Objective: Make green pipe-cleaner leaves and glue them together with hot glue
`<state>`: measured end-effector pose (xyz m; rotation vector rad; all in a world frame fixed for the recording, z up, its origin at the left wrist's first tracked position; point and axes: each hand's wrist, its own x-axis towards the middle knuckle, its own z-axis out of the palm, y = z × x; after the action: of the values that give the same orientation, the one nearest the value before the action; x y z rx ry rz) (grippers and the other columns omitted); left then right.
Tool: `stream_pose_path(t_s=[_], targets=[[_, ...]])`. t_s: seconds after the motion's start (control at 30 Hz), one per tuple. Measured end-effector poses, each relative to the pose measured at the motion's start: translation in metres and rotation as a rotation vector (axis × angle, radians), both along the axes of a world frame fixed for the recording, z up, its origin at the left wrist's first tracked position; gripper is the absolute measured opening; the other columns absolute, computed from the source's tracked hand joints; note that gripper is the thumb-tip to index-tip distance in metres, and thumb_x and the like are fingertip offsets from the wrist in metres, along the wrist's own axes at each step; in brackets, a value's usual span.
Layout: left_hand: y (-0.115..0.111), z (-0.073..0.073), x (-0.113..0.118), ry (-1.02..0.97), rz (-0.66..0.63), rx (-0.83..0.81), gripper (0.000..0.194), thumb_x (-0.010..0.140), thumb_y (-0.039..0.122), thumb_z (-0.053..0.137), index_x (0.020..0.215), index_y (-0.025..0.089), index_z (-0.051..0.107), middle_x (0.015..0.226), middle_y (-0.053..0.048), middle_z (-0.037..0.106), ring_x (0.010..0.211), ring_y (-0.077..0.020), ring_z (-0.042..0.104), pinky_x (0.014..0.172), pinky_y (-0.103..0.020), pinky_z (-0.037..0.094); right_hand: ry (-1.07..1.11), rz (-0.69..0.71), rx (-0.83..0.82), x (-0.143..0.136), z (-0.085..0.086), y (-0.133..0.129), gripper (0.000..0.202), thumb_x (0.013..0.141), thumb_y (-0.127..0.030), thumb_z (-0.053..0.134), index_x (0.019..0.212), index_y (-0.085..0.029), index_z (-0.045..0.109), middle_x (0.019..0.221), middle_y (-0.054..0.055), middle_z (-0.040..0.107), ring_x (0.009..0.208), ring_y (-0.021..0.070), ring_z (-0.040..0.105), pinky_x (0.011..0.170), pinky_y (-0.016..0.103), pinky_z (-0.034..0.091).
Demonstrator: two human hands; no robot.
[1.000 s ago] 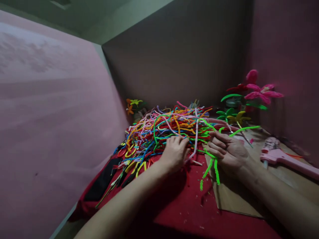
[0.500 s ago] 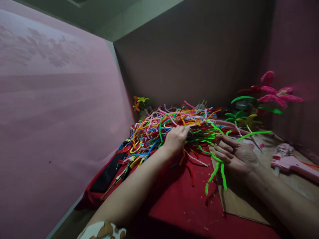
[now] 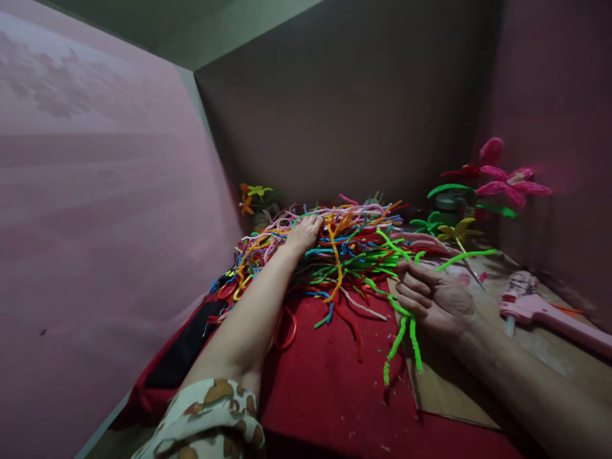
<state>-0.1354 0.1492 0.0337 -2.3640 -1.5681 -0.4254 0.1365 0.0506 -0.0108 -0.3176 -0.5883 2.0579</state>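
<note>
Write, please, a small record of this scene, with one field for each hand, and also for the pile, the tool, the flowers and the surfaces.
Left hand: on the far part of the pile; its grip cannot be told
Right hand: fingers curled around bright green stems, ends hanging below
Pile: many fuzzy stems, mixed colours, tangled
Tool: pink glue gun, right of the right hand
Flowers: large pink flower, behind the glue gun
Surfaces: red cloth; cardboard under the glue gun
</note>
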Motion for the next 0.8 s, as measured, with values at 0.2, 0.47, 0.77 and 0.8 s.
stream_pose_path(t_s=[0.2, 0.47, 0.77, 0.8], targets=[[-0.008, 0.003, -0.001, -0.142, -0.086, -0.149, 0.051, 0.073, 0.008, 0.049, 0.123, 0.017, 0.049, 0.117, -0.010, 0.053, 0.104, -0.0183, 0.050, 0.090, -0.031, 0.040, -0.016, 0.022, -0.003, 0.000, -0.002, 0.000, 0.028, 0.088, -0.016, 0.033, 0.074, -0.010, 0.057, 0.041, -0.008, 0.023, 0.033, 0.0053, 0.014, 0.028, 0.016, 0.020], [-0.046, 0.065, -0.014, -0.446, -0.197, -0.456, 0.022, 0.069, 0.022, 0.059, 0.086, 0.016, 0.070, 0.092, -0.005, 0.066, 0.085, -0.0149, 0.060, 0.076, -0.026, 0.047, -0.013, 0.035, -0.023, 0.001, -0.002, -0.001, 0.027, 0.088, -0.015, 0.032, 0.074, -0.010, 0.055, 0.042, -0.007, 0.025, 0.033, 0.0052, 0.016, 0.029, 0.016, 0.020], [-0.103, 0.045, -0.007, -0.481, -0.033, -0.260, 0.015, 0.069, 0.021, 0.056, 0.076, 0.017, 0.069, 0.069, -0.002, 0.066, 0.066, -0.0118, 0.058, 0.063, -0.021, 0.044, -0.014, 0.033, -0.005, 0.000, -0.004, -0.001, 0.026, 0.088, -0.014, 0.033, 0.075, -0.010, 0.056, 0.041, -0.007, 0.026, 0.033, 0.0050, 0.018, 0.029, 0.016, 0.021], [-0.107, 0.038, -0.006, -0.470, -0.023, -0.285, 0.016, 0.070, 0.021, 0.056, 0.076, 0.017, 0.069, 0.070, -0.001, 0.066, 0.067, -0.0120, 0.058, 0.063, -0.021, 0.044, -0.010, 0.042, -0.001, 0.000, -0.004, -0.001, 0.024, 0.088, -0.014, 0.035, 0.076, -0.010, 0.056, 0.041, -0.007, 0.026, 0.032, 0.0050, 0.018, 0.029, 0.016, 0.021]])
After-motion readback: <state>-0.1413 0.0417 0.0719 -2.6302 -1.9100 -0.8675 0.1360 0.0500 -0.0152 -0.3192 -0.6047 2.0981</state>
